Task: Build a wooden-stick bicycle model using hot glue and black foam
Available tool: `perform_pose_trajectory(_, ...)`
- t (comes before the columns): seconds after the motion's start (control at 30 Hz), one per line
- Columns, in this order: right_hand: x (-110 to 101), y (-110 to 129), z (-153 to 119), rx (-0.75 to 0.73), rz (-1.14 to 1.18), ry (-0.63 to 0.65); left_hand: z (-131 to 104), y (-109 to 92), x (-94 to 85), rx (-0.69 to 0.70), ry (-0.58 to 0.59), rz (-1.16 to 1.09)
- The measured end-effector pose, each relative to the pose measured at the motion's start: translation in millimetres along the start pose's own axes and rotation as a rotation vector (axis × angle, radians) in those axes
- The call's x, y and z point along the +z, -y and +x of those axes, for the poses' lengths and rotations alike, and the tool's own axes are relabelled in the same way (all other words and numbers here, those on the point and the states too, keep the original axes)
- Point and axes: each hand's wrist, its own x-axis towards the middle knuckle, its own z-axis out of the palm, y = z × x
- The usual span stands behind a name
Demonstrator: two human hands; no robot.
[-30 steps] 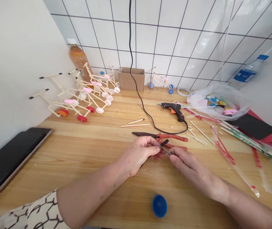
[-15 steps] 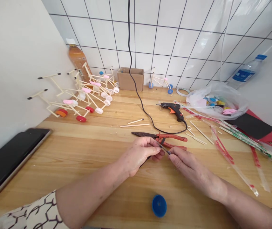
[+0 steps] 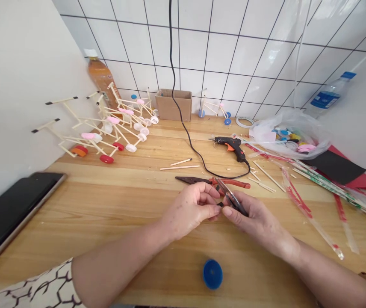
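Observation:
My left hand (image 3: 196, 207) pinches a small black piece (image 3: 220, 205), probably paper, between thumb and fingertips. Scissors (image 3: 234, 201) with metal blades and dark handles lie in my right hand (image 3: 250, 218), blades pointing up and left. My right thumb and fingertips are close to the black piece; whether they touch it I cannot tell. Just beyond both hands, red-handled pliers (image 3: 196, 180) lie on the table, partly covered by my hands and the scissors. A blue bottle cap (image 3: 213, 274) sits nearer to me.
Stick-built bicycle models (image 3: 112, 119) with cap wheels stand at the left, near a phone (image 3: 13, 209). A glue gun (image 3: 231, 145) with a black cord (image 3: 189, 137) lies behind the pliers. Right of it are loose sticks (image 3: 269, 176), a plastic bag of caps (image 3: 292, 137) and black paper (image 3: 337, 164).
The scissors have swung in my right hand; their blades now point up, away from the black piece. My two hands are closer together. The view has shifted slightly.

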Motion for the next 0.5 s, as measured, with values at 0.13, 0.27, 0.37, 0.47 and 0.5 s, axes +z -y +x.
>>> perform_pose_trajectory(0.13,2.1,-1.2,0.4,-0.028,0.009,0.049,-1.4,-1.1,2.0,0.008,0.047,0.066)
perform_pose_trajectory(0.27,1.0,-0.7,0.1,-0.050,-0.021,0.011,-1.2,-1.4,2.3,-0.002,0.049,0.093)
perform_pose_trajectory(0.37,-2.3,0.6,0.7,-0.038,-0.085,-0.106,0.2,0.1,0.3,-0.021,0.024,0.108)
perform_pose_trajectory(0.47,-6.0,3.3,1.8,-0.011,-0.112,-0.180,1.5,1.5,-2.2,-0.019,-0.009,0.116)
perform_pose_trajectory(0.5,-6.9,4.2,1.9,-0.006,-0.102,-0.184,1.7,1.7,-2.7,-0.009,-0.020,0.122)
